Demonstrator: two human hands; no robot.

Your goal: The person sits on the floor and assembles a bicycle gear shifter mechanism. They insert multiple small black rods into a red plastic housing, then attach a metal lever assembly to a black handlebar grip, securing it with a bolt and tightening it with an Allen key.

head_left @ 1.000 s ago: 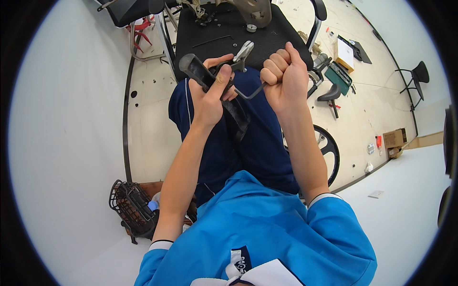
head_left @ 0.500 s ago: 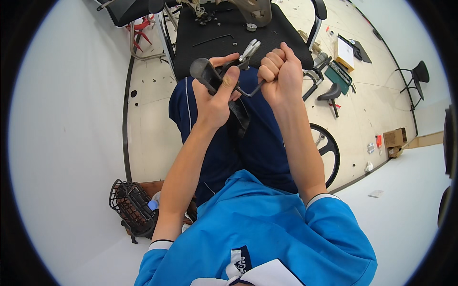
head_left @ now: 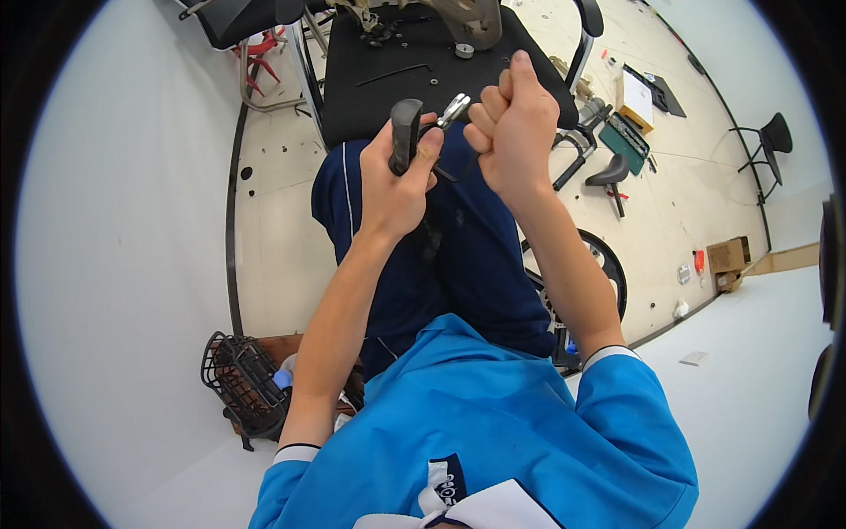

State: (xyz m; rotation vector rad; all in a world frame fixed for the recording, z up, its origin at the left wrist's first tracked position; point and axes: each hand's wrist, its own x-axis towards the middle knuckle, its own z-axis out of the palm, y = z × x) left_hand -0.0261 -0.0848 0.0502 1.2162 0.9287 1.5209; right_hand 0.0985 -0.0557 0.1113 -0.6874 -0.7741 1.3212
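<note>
Over my lap, my left hand (head_left: 388, 189) is closed around a black, curved part (head_left: 405, 132) with the thumb pressed on it; its exact kind I cannot make out. A silver metal piece (head_left: 454, 109) sticks out from it toward the right. My right hand (head_left: 518, 137) is a fist around a dark, bent hex key (head_left: 451, 178), whose free end runs toward the part. Where that end meets the part is hidden by my left fingers. The black chair seat (head_left: 379, 106) before me bears another hex key (head_left: 394, 74), a washer (head_left: 434, 82) and a round silver piece (head_left: 463, 51).
A greyish plastic shell (head_left: 476, 25) stands at the seat's far edge. On the floor at right lie a bicycle saddle (head_left: 610, 172), a green tool case (head_left: 624, 141) and a black wheel (head_left: 622, 282). A black wire basket (head_left: 242, 375) is at lower left, near the wall.
The black part has turned more upright in my left hand. My right fist has risen a little and tilted, still holding the hex key. More of the wheel shows beside my right leg.
</note>
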